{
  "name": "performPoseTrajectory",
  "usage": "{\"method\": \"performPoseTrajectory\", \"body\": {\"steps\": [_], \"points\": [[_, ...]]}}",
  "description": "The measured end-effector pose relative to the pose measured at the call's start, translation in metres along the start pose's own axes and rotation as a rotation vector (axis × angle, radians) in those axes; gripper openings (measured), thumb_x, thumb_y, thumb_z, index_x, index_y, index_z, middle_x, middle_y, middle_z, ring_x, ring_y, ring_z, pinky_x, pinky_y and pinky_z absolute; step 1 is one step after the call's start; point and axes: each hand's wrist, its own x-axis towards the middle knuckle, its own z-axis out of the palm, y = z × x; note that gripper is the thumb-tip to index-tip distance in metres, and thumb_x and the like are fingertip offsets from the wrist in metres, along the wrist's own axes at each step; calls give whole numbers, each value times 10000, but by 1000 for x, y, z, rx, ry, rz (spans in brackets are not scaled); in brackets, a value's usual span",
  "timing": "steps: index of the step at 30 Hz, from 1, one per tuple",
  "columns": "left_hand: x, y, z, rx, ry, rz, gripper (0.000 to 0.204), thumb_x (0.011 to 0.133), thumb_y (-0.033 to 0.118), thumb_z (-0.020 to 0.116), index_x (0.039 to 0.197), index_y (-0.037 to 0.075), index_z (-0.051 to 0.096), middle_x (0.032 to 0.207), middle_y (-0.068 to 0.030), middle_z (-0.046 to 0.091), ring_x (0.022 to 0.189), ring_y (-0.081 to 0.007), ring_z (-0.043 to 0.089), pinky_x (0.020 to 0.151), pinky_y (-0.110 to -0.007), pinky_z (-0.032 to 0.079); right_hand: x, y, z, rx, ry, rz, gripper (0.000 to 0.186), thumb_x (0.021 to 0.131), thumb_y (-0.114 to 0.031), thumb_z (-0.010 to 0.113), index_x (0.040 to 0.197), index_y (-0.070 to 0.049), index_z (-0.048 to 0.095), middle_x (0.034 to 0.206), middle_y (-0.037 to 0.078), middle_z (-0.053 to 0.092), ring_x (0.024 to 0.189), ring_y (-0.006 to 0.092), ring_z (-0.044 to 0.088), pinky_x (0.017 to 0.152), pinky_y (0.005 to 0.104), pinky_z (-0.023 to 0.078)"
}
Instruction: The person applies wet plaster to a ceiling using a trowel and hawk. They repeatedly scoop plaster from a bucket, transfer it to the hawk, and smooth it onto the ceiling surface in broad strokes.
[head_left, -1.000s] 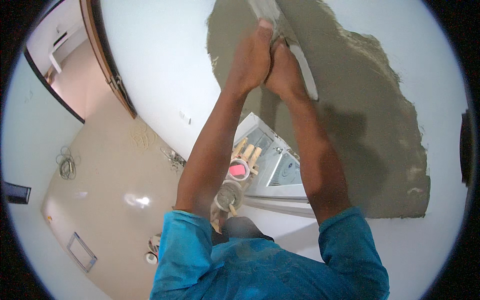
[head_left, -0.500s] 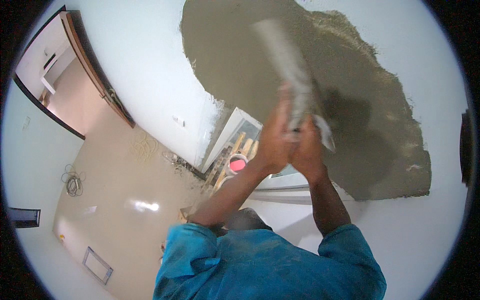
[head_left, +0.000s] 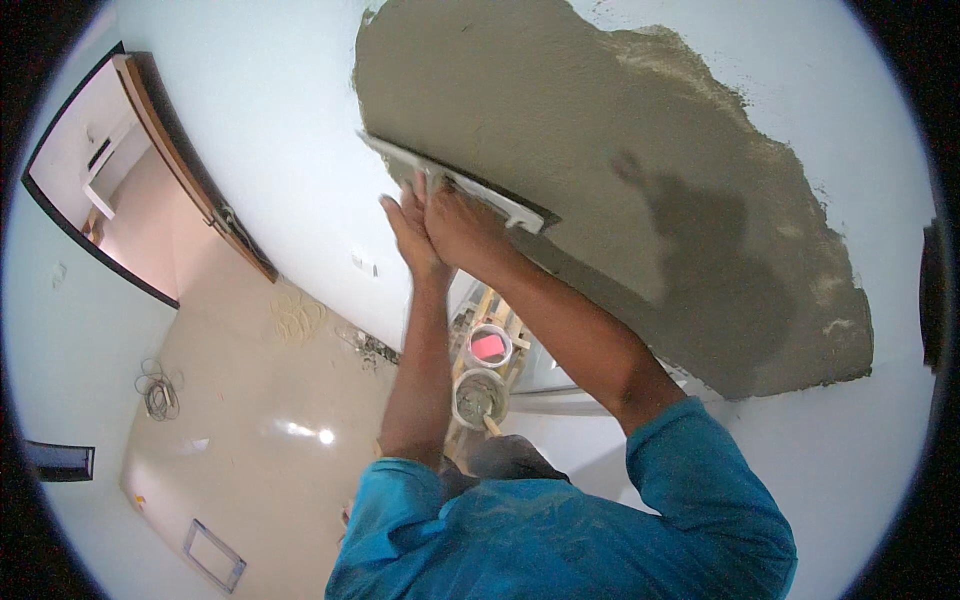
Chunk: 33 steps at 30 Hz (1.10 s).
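A long, narrow plastering trowel lies against the left edge of a large patch of wet grey plaster on the white wall. My right hand is closed around its handle. Close beside it, my left hand is also on the trowel, its thumb sticking out to the left. The handle itself is mostly hidden behind my fingers. From left to lower right, the blade slopes across the plaster, its left end reaching the border with the white wall.
Below my arms, a bucket of grey mix and a bucket with a pink block stand on wooden slats. A white wall socket is at left. Cable coils and a small frame lie on the floor near an open doorway.
Both hands and the trowel have moved left and slightly down across the plaster. The blade has turned from steep to a shallower slant. The mix bucket shows more fully now.
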Motion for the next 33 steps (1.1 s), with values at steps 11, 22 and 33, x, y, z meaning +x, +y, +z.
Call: {"method": "performPoseTrajectory", "body": {"steps": [11, 22, 33], "points": [[40, 64, 115, 915, -536, 215, 806, 939, 598, 134, 1452, -25, 109, 1473, -201, 278, 1364, -327, 268, 1118, -379, 205, 10, -1, -29, 401, 573, 153, 448, 838, -218, 644, 1067, 96, 420, 898, 256, 598, 847, 355, 641, 707, 436, 507], [-40, -5, 175, 1566, -755, 438, 735, 942, 502, 324, 1446, -17, 193, 1017, -265, 561, 889, -381, 555, 791, -430, 454, -97, 95, -29, 342, 461, 295, 508, 856, -257, 562, 1239, 32, 393, 1146, 232, 498, 1067, 377, 518, 890, 436, 429], [-138, -60, 83, 236, -43, 5, 744, 964, 527, 224, 1462, -5, 73, 1509, -164, 209, 1349, -315, 291, 1110, -409, 236, -174, 46, -45, 31, -57, 316, 315, 895, -207, 486, 1102, 30, 486, 1020, 287, 608, 967, 372, 624, 824, 428, 500]]}}
